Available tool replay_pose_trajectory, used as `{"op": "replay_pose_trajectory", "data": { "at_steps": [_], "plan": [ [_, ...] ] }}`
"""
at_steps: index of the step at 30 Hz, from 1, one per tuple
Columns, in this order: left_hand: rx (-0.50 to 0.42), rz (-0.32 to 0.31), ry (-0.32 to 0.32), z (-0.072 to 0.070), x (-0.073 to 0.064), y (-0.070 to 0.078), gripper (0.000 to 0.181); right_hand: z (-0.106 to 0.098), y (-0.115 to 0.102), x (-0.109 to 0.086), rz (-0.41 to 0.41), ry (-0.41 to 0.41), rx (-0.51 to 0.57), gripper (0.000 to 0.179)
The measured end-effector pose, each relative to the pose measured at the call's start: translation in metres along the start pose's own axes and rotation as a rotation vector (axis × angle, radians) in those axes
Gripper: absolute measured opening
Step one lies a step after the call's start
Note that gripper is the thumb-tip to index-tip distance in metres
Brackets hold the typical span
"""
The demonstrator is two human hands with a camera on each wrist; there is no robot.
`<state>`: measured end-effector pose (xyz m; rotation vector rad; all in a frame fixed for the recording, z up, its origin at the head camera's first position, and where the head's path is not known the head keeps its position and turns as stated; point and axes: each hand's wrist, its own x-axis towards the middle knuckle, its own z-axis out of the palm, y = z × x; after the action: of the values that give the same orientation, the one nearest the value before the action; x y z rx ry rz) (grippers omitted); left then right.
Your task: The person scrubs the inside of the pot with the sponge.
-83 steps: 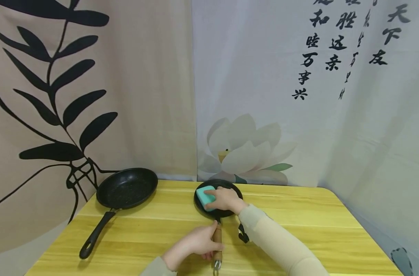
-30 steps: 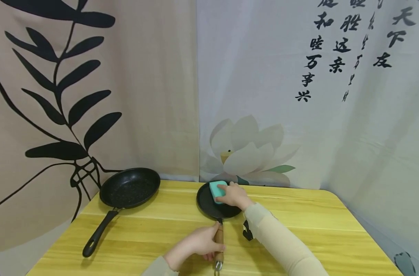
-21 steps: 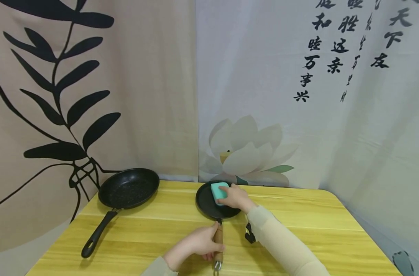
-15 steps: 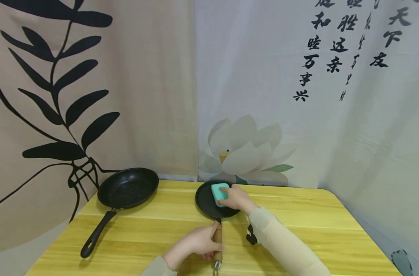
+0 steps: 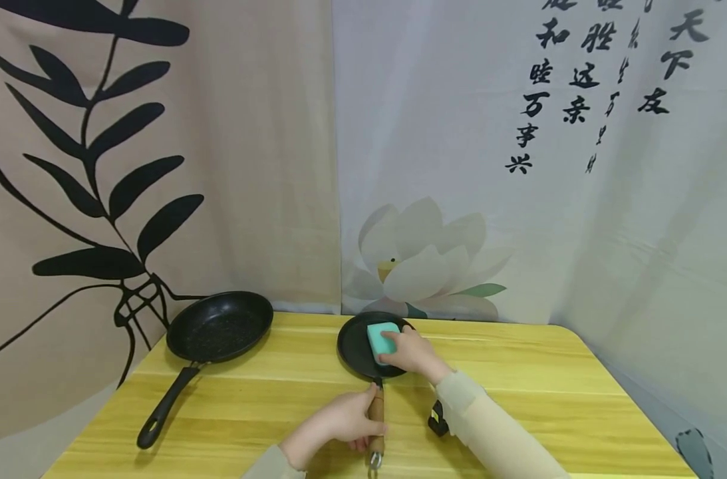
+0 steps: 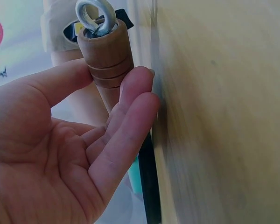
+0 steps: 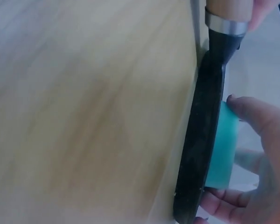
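A small black frying pan (image 5: 354, 346) lies near the back edge of the table, its wooden handle (image 5: 377, 412) toward the person. My left hand (image 5: 345, 418) grips that handle between thumb and fingers; in the left wrist view the handle's metal hanging ring (image 6: 95, 16) sticks out past the hand. On the pan's flat inside is a turquoise sponge (image 5: 380, 340), which my right hand (image 5: 414, 352) holds by its sides. From the side, the right wrist view shows the sponge (image 7: 222, 149) against the pan, with thumb and fingers at opposite ends of it.
A larger black frying pan (image 5: 219, 329) with a black handle (image 5: 168, 407) rests at the left of the yellow wooden table (image 5: 519, 372). A printed curtain (image 5: 267, 166) hangs right behind the table. Beneath the right forearm, a black strapped device (image 5: 437, 419) shows at the wrist.
Since the earliest frame the right hand has shifted the sponge from the pan's left side toward its right, then slightly back toward the handle. The left hand keeps its grip in place.
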<state>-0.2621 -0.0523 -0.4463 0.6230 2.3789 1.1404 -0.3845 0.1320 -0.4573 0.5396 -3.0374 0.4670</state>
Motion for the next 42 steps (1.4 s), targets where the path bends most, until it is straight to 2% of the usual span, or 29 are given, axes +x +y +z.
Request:
{"op": "replay_pose_trajectory", "data": {
  "at_steps": [9, 15, 23, 29, 33, 37, 42],
  "plan": [
    [0.0, 0.003, -0.001, -0.001, -0.001, 0.003, 0.081, 0.003, -0.002, -0.002, 0.013, 0.055, -0.015, 0.074],
    [-0.003, -0.008, -0.003, 0.0, 0.0, 0.001, 0.082, 0.004, 0.0, -0.001, 0.027, 0.089, -0.008, 0.068],
    [-0.004, 0.001, 0.011, 0.001, 0.0, 0.0, 0.083, -0.007, 0.009, -0.006, 0.024, 0.144, 0.214, 0.058],
    [0.0, 0.001, 0.013, 0.001, 0.0, 0.002, 0.084, -0.016, 0.012, -0.02, 0.048, 0.181, 0.38, 0.061],
    [-0.006, -0.001, 0.01, 0.001, 0.0, 0.002, 0.084, -0.019, 0.014, -0.031, 0.024, 0.21, 0.495, 0.06],
    [-0.015, -0.001, 0.009, 0.001, 0.0, 0.002, 0.084, -0.022, 0.015, -0.039, -0.003, 0.234, 0.555, 0.058],
    [-0.022, -0.007, 0.01, 0.002, 0.0, 0.002, 0.083, -0.025, 0.019, -0.045, -0.018, 0.245, 0.556, 0.057]
  ]
}}
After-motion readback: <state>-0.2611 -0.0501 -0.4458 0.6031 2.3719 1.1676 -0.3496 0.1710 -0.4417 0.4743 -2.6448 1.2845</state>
